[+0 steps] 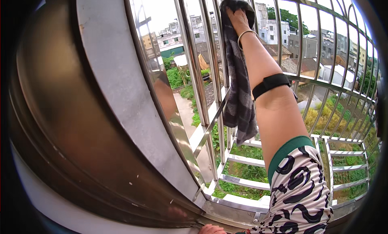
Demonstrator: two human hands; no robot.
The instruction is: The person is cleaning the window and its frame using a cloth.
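My right hand (pixel 238 18) is raised at the top centre, pressing a grey and black checked cloth (pixel 239 82) against the upper part of the metal window bars. The cloth hangs down long beside the bars, left of my forearm. A bangle circles my wrist and a black strap is around my forearm. Only part of my left hand (pixel 212 229) shows at the bottom edge, its fingers close together by the lower window frame (pixel 236 214); whether it grips anything is hidden.
Shiny upright metal bars (pixel 194 64) and a crossbar (pixel 209 122) stand left of the cloth. A caged grille (pixel 330 85) curves around the right, with flat slats (pixel 245 181) below. A wide brown frame (pixel 75 128) and pale wall strip (pixel 121 91) fill the left. Buildings and greenery lie outside.
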